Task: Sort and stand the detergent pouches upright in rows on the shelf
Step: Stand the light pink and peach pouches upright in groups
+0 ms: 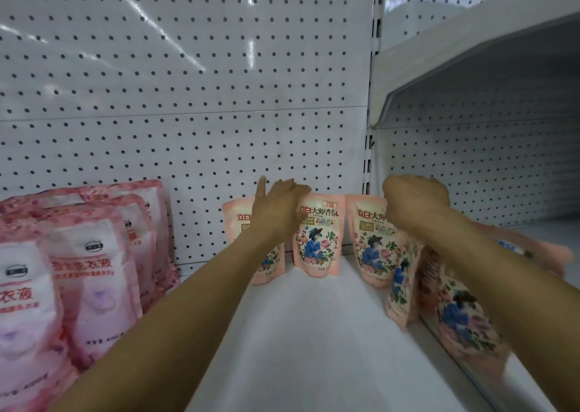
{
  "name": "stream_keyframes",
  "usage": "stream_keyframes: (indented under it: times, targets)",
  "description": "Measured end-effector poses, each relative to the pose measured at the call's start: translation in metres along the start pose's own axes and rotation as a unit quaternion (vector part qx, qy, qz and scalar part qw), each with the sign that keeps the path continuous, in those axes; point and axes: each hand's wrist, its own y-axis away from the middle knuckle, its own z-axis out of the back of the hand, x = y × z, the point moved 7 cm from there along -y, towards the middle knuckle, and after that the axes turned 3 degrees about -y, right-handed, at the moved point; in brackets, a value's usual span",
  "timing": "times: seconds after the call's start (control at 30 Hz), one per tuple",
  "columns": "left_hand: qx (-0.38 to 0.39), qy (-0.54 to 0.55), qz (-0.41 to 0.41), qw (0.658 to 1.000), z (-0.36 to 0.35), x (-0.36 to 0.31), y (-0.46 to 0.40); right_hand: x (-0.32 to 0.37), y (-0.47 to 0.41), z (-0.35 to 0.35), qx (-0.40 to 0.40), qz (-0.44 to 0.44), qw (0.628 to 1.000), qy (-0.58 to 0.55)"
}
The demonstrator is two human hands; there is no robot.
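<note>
Head view shows the left hand resting with fairly straight fingers across the tops of two floral pouches at the back of the shelf: the left back pouch, mostly hidden by the forearm, and the middle back pouch. The right hand is curled at the top of the right back pouch, apparently gripping its upper edge. All three stand upright against the pegboard. Just in front of the right one, more floral pouches lean or lie blurred under the right forearm. Larger pink pouches stand well apart at the left. These pouches look soft, liquid-filled and bottom-heavy with slick film, so the stiffer top seam is likely the safest place to take hold.
</note>
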Motion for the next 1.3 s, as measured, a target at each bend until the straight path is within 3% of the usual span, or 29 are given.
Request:
stream_keyframes:
  times: [0.1,0.27,0.33,0.37,0.43,0.5,0.57,0.63,0.7,0.77,0.87,0.97,1.13,1.3]
  targets:
    - [-0.03,-0.049,0.017,0.998,0.004,0.005,-0.011,-0.007,0.005,0.014,-0.066,-0.002,0.997,-0.039]
    - [-0.064,-0.009,0.028,0.997,0.008,0.008,0.002,-0.006,0.012,0.035,-0.15,0.053,0.975,-0.158]
    - [-0.129,0.165,0.037,0.977,0.03,0.008,0.02,0.002,0.011,0.035,-0.137,0.084,0.965,-0.207]
    - [-0.131,0.292,0.042,0.946,0.037,0.006,0.031,0.007,0.011,0.033,-0.119,0.098,0.958,-0.24]
    - [-0.065,0.482,0.033,0.873,0.042,-0.008,0.054,0.015,0.01,0.027,-0.074,0.115,0.94,-0.312]
    - [0.006,0.527,0.026,0.85,0.036,-0.022,0.073,0.022,0.011,0.019,-0.036,0.122,0.925,-0.357]
    - [0.041,0.506,0.05,0.86,0.024,-0.027,0.083,0.027,0.014,0.013,0.0,0.131,0.917,-0.377]
    - [0.041,0.492,0.094,0.865,0.015,-0.023,0.087,0.027,0.021,0.011,0.024,0.137,0.93,-0.339]
    - [0.033,0.509,0.128,0.85,0.009,-0.015,0.093,0.017,0.027,0.02,-0.026,0.116,0.978,-0.174]
    - [0.014,0.527,0.155,0.836,0.01,-0.005,0.099,0.003,0.032,0.032,-0.073,0.07,0.995,-0.013]
    - [-0.02,0.533,0.195,0.823,0.013,0.012,0.11,-0.015,0.033,0.029,0.014,0.001,0.994,0.104]
    - [-0.058,0.524,0.224,0.819,0.018,0.032,0.12,-0.015,0.032,0.014,0.09,0.014,0.991,0.102]
    - [-0.111,0.528,0.263,0.8,0.023,0.061,0.134,-0.007,0.03,0.008,0.068,0.042,0.994,0.079]
    - [-0.098,0.562,0.276,0.774,0.011,0.061,0.145,-0.015,0.03,0.005,0.089,-0.001,0.991,0.101]
